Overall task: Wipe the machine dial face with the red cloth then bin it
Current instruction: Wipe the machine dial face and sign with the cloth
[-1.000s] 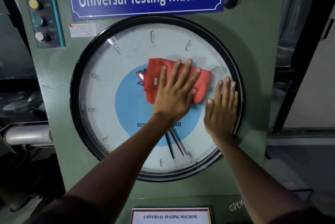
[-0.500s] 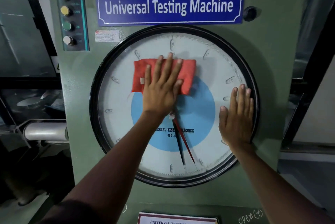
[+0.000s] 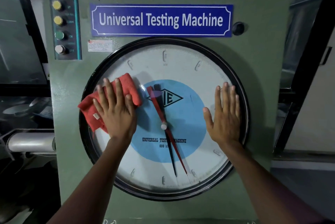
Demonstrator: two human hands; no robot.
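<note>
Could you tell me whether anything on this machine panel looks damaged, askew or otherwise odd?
Nothing stands out. The dial face looks intact, its nameplate sits level, and the left hand presses the red cloth flat on the glass.

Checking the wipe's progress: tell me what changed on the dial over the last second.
The left hand slid the red cloth from the right of centre, across the top of the dial face, to its left edge. Nothing was taken hold of or let go. The right hand stayed flat on the right side, and the pointers did not move.
</note>
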